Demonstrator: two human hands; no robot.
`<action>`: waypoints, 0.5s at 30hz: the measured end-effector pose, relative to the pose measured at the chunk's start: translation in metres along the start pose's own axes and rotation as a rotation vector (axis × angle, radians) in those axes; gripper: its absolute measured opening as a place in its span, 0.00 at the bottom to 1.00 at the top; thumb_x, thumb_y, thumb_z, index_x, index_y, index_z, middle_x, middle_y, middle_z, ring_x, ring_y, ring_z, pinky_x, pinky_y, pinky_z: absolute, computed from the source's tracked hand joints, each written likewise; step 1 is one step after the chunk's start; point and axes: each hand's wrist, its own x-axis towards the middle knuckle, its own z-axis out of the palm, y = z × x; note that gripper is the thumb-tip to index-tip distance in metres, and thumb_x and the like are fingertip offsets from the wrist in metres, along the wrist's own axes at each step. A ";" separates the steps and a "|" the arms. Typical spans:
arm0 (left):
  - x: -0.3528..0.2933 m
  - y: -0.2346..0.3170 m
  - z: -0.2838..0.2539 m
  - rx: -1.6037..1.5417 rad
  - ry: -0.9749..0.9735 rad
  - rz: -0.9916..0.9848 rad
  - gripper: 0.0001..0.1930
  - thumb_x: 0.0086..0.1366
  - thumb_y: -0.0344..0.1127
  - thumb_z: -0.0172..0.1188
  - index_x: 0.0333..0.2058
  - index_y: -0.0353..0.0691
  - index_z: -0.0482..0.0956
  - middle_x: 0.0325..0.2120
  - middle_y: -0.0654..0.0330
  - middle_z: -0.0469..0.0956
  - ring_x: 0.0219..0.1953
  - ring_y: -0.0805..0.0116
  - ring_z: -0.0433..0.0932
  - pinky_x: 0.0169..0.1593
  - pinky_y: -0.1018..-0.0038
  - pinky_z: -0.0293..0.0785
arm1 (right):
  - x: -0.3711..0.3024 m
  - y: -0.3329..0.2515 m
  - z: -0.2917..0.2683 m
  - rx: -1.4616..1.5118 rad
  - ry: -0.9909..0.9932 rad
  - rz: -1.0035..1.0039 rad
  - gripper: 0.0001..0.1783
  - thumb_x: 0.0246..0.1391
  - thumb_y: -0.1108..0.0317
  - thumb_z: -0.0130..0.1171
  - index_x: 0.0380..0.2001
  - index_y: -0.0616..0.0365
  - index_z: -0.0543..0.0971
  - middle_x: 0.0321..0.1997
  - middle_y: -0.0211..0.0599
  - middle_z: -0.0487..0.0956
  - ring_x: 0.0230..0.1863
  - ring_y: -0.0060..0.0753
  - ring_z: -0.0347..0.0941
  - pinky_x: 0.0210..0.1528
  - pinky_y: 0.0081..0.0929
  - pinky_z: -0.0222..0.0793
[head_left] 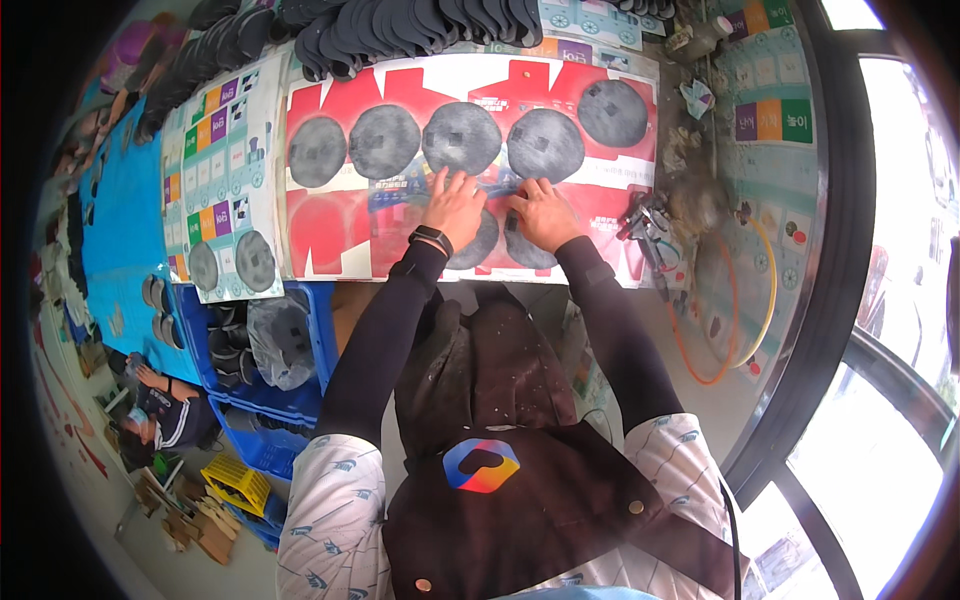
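Both hands are over a red and white printed board [365,82] on the work surface. My left hand [456,212], with a dark band on its wrist, has its fingers spread beside a dark grey round pad [479,243]. My right hand [546,214] rests over another dark grey round pad [524,246], partly covering it, with its fingers apart and slightly bent. Beyond the fingers lies a row of similar pads, among them a middle pad [461,138] and a far right pad [612,112]. Small square marks show on some. A bluish strip [497,188] shows between the hands.
Dark curved pieces [400,35] are stacked along the far edge. A tool with hoses [650,225] lies at the board's right, near an orange hose [733,330]. Blue crates [325,335] stand below left, near a yellow crate [238,484]. A person [180,415] is at far left.
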 end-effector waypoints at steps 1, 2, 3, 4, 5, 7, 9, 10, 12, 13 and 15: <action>0.000 0.000 0.000 0.007 0.004 -0.003 0.10 0.55 0.34 0.63 0.37 0.40 0.80 0.42 0.56 0.75 0.55 0.56 0.71 0.68 0.46 0.56 | 0.002 0.000 0.001 0.007 0.038 -0.038 0.11 0.50 0.68 0.61 0.38 0.46 0.84 0.45 0.35 0.75 0.53 0.43 0.70 0.51 0.42 0.72; 0.000 -0.001 0.000 0.013 -0.011 -0.008 0.09 0.55 0.34 0.63 0.36 0.41 0.80 0.41 0.57 0.75 0.54 0.57 0.71 0.68 0.46 0.56 | 0.005 0.000 0.002 -0.013 0.038 -0.051 0.10 0.50 0.68 0.61 0.37 0.47 0.84 0.45 0.35 0.75 0.53 0.42 0.70 0.51 0.41 0.72; 0.000 -0.001 0.000 0.014 0.007 -0.010 0.09 0.55 0.34 0.63 0.36 0.41 0.80 0.41 0.57 0.75 0.54 0.57 0.71 0.68 0.46 0.56 | 0.007 0.000 0.003 -0.034 0.004 -0.041 0.09 0.51 0.67 0.60 0.37 0.47 0.83 0.45 0.36 0.75 0.53 0.42 0.70 0.51 0.41 0.72; 0.000 -0.002 0.000 0.006 0.020 -0.007 0.09 0.55 0.34 0.62 0.35 0.41 0.80 0.40 0.57 0.75 0.53 0.57 0.72 0.68 0.46 0.56 | 0.009 0.001 0.004 -0.032 0.033 -0.067 0.09 0.51 0.67 0.60 0.37 0.47 0.83 0.45 0.36 0.75 0.53 0.42 0.70 0.51 0.41 0.72; -0.001 -0.002 0.000 -0.005 0.001 -0.010 0.08 0.55 0.34 0.62 0.34 0.42 0.79 0.39 0.58 0.75 0.53 0.58 0.72 0.68 0.46 0.55 | 0.011 0.001 0.004 -0.080 -0.003 -0.075 0.08 0.51 0.67 0.60 0.36 0.48 0.83 0.45 0.36 0.75 0.53 0.42 0.70 0.51 0.40 0.71; -0.001 -0.003 0.000 -0.010 0.024 -0.011 0.08 0.55 0.34 0.62 0.34 0.42 0.79 0.39 0.58 0.75 0.52 0.58 0.72 0.69 0.46 0.55 | 0.016 0.001 0.005 -0.131 -0.039 -0.088 0.08 0.52 0.67 0.59 0.36 0.49 0.83 0.46 0.36 0.75 0.53 0.42 0.70 0.51 0.40 0.71; -0.002 -0.004 0.000 -0.014 0.018 -0.016 0.07 0.55 0.34 0.62 0.34 0.42 0.80 0.39 0.58 0.75 0.52 0.58 0.72 0.69 0.46 0.54 | 0.020 0.000 0.004 -0.182 -0.091 -0.093 0.08 0.54 0.65 0.58 0.35 0.51 0.83 0.46 0.37 0.75 0.53 0.42 0.71 0.51 0.40 0.70; -0.001 -0.005 0.000 -0.006 0.011 -0.008 0.07 0.55 0.34 0.62 0.34 0.42 0.80 0.39 0.58 0.75 0.52 0.58 0.72 0.69 0.46 0.54 | 0.023 -0.001 0.003 -0.193 -0.102 -0.088 0.08 0.54 0.65 0.58 0.35 0.51 0.83 0.46 0.37 0.75 0.53 0.42 0.71 0.51 0.40 0.70; -0.001 -0.007 0.002 0.001 0.004 -0.002 0.07 0.55 0.34 0.62 0.34 0.42 0.80 0.39 0.59 0.75 0.52 0.58 0.72 0.69 0.46 0.54 | 0.027 -0.004 0.002 -0.268 -0.154 -0.129 0.08 0.55 0.64 0.56 0.34 0.51 0.83 0.45 0.35 0.76 0.53 0.40 0.71 0.52 0.40 0.69; 0.000 -0.009 0.004 0.013 -0.012 0.024 0.07 0.55 0.34 0.62 0.33 0.42 0.80 0.38 0.59 0.76 0.52 0.58 0.72 0.70 0.47 0.53 | 0.029 -0.006 0.002 -0.270 -0.154 -0.130 0.08 0.55 0.64 0.56 0.34 0.51 0.83 0.45 0.35 0.76 0.53 0.40 0.71 0.52 0.40 0.69; 0.002 -0.012 0.008 0.026 -0.025 0.050 0.07 0.54 0.34 0.62 0.33 0.42 0.80 0.38 0.59 0.76 0.52 0.59 0.72 0.70 0.48 0.53 | 0.032 -0.009 0.002 -0.392 -0.124 -0.257 0.09 0.57 0.63 0.56 0.32 0.50 0.84 0.43 0.32 0.78 0.52 0.39 0.71 0.53 0.39 0.69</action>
